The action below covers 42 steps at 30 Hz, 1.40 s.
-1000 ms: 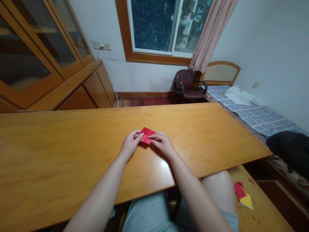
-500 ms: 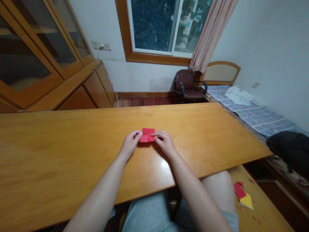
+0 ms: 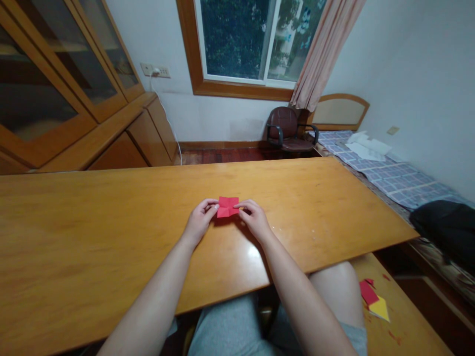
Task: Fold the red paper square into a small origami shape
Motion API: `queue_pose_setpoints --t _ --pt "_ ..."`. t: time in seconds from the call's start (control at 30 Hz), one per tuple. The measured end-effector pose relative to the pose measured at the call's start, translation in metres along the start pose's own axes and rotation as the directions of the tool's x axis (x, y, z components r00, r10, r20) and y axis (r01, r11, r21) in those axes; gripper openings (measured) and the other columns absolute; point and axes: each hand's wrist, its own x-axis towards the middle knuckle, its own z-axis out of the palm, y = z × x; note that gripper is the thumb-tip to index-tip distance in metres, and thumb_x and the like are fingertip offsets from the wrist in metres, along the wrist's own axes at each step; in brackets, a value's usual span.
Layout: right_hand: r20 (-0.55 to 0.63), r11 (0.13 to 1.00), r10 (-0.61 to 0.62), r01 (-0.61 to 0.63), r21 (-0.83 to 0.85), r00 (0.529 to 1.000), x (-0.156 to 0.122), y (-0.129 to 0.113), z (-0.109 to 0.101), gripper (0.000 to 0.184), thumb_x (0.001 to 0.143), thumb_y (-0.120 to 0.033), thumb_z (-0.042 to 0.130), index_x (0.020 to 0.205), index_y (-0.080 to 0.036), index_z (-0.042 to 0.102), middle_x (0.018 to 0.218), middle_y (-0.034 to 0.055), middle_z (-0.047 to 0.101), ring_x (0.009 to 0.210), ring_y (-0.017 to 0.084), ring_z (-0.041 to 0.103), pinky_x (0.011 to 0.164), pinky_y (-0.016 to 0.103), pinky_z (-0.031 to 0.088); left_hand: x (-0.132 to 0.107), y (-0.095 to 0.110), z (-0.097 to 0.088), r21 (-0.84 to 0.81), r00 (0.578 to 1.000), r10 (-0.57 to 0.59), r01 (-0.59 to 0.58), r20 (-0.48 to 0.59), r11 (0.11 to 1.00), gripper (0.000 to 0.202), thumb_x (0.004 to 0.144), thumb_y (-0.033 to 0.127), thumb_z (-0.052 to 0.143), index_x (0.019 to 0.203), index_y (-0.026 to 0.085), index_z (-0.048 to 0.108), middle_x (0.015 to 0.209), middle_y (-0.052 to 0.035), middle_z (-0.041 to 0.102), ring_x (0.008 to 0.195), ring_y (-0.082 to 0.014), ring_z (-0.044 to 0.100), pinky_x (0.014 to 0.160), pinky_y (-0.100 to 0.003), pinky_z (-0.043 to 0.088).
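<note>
Head view — left hand (image 3: 199, 220) and right hand (image 3: 255, 217) hold plain, creased red paper (image 3: 227, 203).

Table (image 3: 111, 237) beneath right hand (image 3: 253, 217), specks (image 3: 274, 228) near the grip; rightward, bench (image 3: 411, 326) bearing red paper (image 3: 368, 293), yellow paper (image 3: 380, 310); farther right, bed (image 3: 389, 180) bearing black bag (image 3: 445, 227).

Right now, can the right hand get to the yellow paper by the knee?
Probably not without letting go: the right hand holds the creased red paper, and the yellow paper lies lower, past the table and knee.

No legible text, label, brand, number or sign anywhere.
</note>
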Motion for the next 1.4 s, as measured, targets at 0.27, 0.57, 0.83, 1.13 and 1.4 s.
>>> queue_pose_setpoints --t 0.27,0.57,0.83,1.13,1.4 --pt "-0.048 0.992 0.105 -0.101 0.079 0.993 0.0 0.001 0.001 0.021 0.088 -0.038 0.06 0.083 -0.02 0.07 0.08 0.0025 0.064 0.074 0.016 0.059 0.07 0.027 0.047 -0.005 0.002 0.003 0.119 0.988 0.15 -0.145 -0.032 0.982 0.035 0.082 0.034 0.061 0.114 0.021 0.06 0.114 -0.0073 0.059 0.088 -0.0162 0.061 0.083 -0.032 0.052" --pt "0.028 0.932 0.256 -0.255 0.259 0.966 -0.003 0.004 0.005 0.034 0.086 -0.05 0.061 0.076 -0.018 0.064 0.061 -0.0009 0.059 0.052 0.011 0.052 0.051 0.023 0.043 -0.007 0.008 0.002 0.31 0.952 0.241 -0.291 0.188 0.905 0.017 0.083 0.035 0.065 0.091 0.021 0.071 0.101 -0.0068 0.062 0.097 -0.0208 0.06 0.084 -0.031 0.051" --pt "-0.094 0.981 0.135 -0.12 0.152 0.986 -0.002 0.003 0.004 0.024 0.086 -0.038 0.064 0.104 -0.022 0.064 0.087 0.0013 0.06 0.065 0.012 0.055 0.061 0.025 0.048 -0.003 0.003 0.001 0.212 0.984 0.138 -0.159 0.113 0.964 0.027 0.084 0.041 0.064 0.096 0.018 0.072 0.1 -0.0073 0.072 0.093 -0.0218 0.064 0.089 -0.032 0.048" --pt "0.02 0.992 0.089 -0.091 0.09 0.996 0.0 0.004 0.003 0.023 0.083 -0.032 0.068 0.103 -0.022 0.073 0.093 0.0039 0.069 0.078 0.015 0.062 0.077 0.028 0.05 -0.001 -0.002 0.002 0.028 0.995 -0.008 0.005 0.095 1.0 0.038 0.076 0.045 0.072 0.1 0.015 0.069 0.094 -0.0063 0.074 0.087 -0.0214 0.067 0.084 -0.032 0.051" --pt "0.038 0.971 0.186 -0.189 0.146 0.982 -0.002 0.01 0.006 0.026 0.079 -0.031 0.071 0.102 -0.02 0.073 0.089 0.0043 0.073 0.078 0.017 0.065 0.074 0.028 0.052 -0.003 -0.007 0.002 -0.038 0.998 0.02 -0.018 0.058 0.999 0.056 0.076 0.039 0.074 0.126 0.021 0.055 0.091 -0.0028 0.073 0.085 -0.0175 0.068 0.082 -0.031 0.052"
